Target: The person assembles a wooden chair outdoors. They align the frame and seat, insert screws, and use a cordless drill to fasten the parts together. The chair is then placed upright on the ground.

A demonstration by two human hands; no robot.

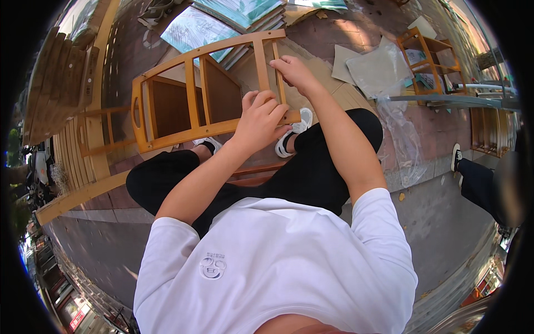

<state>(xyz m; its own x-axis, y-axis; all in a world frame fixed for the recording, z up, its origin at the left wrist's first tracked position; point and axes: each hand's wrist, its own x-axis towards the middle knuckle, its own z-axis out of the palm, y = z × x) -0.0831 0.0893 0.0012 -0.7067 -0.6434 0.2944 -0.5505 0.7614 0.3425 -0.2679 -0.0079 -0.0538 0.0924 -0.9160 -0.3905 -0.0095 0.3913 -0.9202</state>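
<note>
Wooden frame: the slatted orange-brown frame (192, 92) is leaning sideways just beyond your knees, with dark brown panels (169, 106) showing between its slats.
Slim rail: this thin upright (280, 86) is standing at the frame's right end, near both hands.
Right grip: your right hand (296, 73) is pinching the slim rail near its top.
Left grip: your left hand (260, 119) is curling over the lower edge near that end; you can't tell how firmly it is pressing.
Tipping risk: both hands are working at one end, so uneven pressure could be swinging the far end round or twisting the slim rail askew.
Shoes: your right shoe (300, 128) is sitting close to the lower corner; a slip could be bringing wood onto it.
Ground: cardboard (345, 96) is spreading beyond your right forearm; clear film (409, 147) is lying farther right.
</note>
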